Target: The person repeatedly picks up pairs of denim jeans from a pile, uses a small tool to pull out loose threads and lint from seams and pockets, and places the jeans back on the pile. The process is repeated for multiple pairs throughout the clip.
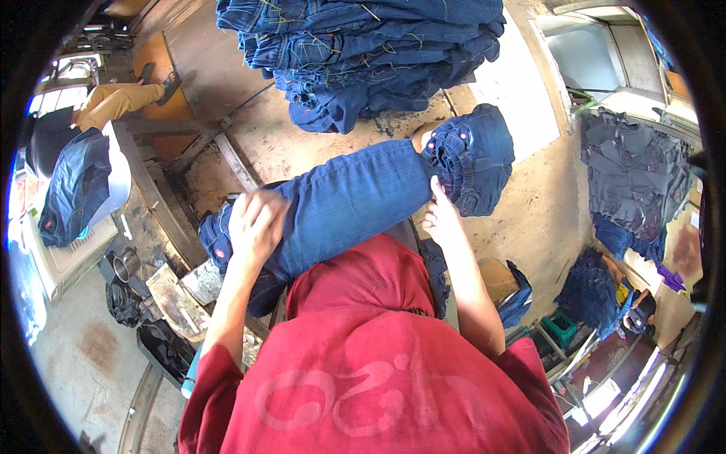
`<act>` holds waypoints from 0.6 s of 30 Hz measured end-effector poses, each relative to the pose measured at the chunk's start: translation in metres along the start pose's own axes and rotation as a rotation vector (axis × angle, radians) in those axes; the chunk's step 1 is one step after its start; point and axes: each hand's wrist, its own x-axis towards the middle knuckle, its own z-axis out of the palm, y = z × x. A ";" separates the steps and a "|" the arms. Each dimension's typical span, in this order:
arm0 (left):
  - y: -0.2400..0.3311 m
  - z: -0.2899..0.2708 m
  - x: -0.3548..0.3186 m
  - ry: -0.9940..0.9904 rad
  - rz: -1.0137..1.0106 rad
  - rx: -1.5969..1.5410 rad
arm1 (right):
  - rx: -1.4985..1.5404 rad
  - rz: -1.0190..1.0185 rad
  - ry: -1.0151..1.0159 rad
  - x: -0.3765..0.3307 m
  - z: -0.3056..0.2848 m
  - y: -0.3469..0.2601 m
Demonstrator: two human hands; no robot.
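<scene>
A dark blue pair of jeans [355, 185] lies slantwise across my lap, smooth and folded lengthwise. Over its left end my left hand [259, 221] is blurred by motion, fingers against the denim; whether they grip it is unclear. Near the right end my right hand [443, 218] is closed at the edge of the denim, thumb up along it and the other fingers curled. Just beyond that hand sits a bunched denim piece [480, 159] with a gathered waistband. Below my left hand, more dark denim hangs at the side.
A tall stack of folded jeans [363, 57] with loose threads stands ahead. Dark garments [635, 170] are piled at the right, with a denim heap [586, 291] and a green crate [560, 327] below. At left, denim [76, 189] drapes over a white machine; another person's legs [121, 102] show behind.
</scene>
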 end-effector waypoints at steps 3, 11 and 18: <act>0.006 -0.029 -0.060 -0.302 -0.034 0.178 | 0.065 -0.096 -0.011 0.034 0.004 0.010; 0.037 0.028 -0.038 -0.442 -0.078 0.060 | -0.231 -0.481 0.426 0.143 -0.017 -0.066; 0.000 0.039 0.003 -0.224 -0.349 -0.029 | -0.731 -1.217 0.291 0.044 -0.014 -0.054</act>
